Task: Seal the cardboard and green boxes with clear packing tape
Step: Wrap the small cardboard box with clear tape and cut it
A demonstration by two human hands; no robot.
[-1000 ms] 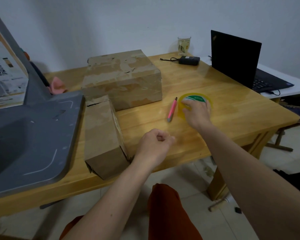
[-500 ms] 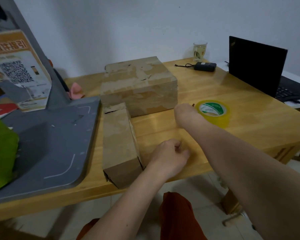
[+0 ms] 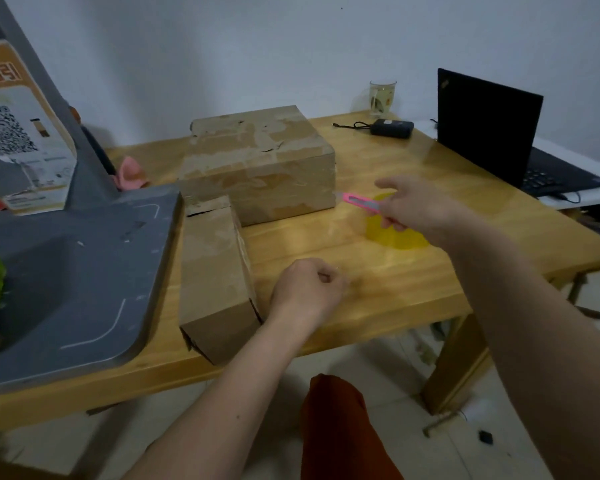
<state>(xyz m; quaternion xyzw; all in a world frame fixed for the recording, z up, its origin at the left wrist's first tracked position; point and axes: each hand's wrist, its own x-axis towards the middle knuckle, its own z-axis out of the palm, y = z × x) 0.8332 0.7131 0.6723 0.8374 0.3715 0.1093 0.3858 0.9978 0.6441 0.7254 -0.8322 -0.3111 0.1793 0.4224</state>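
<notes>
Right hand has its grip closed on a pink utility knife, blade end pointing left toward the large cardboard box. Directly beneath it, near the tabletop's right edge, lies the yellowish tape roll. Left hand, loosely fisted and holding nothing, rests beside the long cardboard box, whose axis runs front to back.

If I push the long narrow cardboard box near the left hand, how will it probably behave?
The narrow cardboard box lies flat on its long side, so it would probably slide on the smooth table rather than tip. Its worn, torn end suggests soft walls that may dent under pressure.
</notes>
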